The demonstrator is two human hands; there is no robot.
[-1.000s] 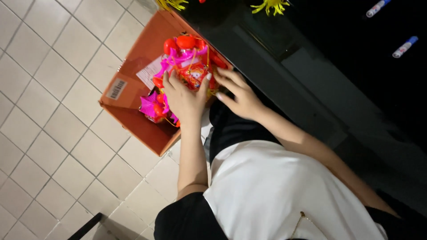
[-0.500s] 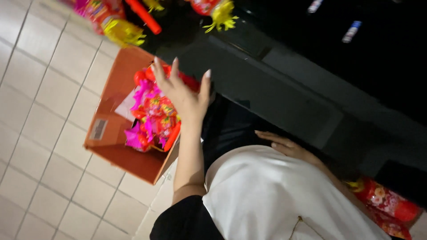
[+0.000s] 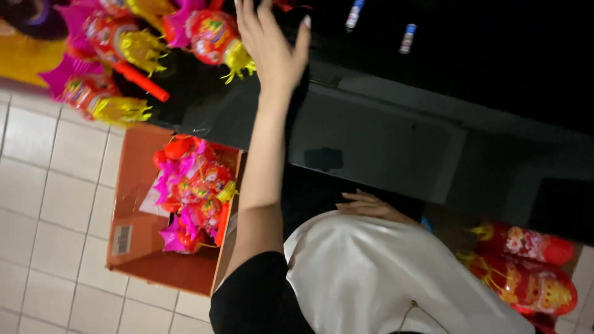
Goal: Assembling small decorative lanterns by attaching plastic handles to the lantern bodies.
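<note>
1. The person's left hand (image 3: 272,46) is raised over the dark worktop (image 3: 371,133), its fingers (image 3: 247,15) spread and released, grasping nothing.
2. Nearest that hand is a red lantern with a yellow tassel (image 3: 213,37), lying on the worktop just to the left of the palm; whether hand and lantern touch cannot be told.
3. More lanterns in red, pink and yellow (image 3: 105,62) crowd the worktop's far-left corner, one showing a red stick handle (image 3: 139,80).
4. The right hand (image 3: 371,205) rests low against the dark front of the worktop, beside the person's white garment (image 3: 383,278); its fingers lie flat and loose, holding nothing.
5. An open cardboard box (image 3: 133,247) stands on the pale tiled floor (image 3: 49,204) to the left of the person, below the raised forearm, with a bundle of pink and red lanterns (image 3: 192,192) lying inside it.
6. At near right, two larger red lanterns with gold patterns (image 3: 526,272) lie beside the white garment.
7. Two small capped tubes (image 3: 405,38) sit far back on the dark worktop.
</note>
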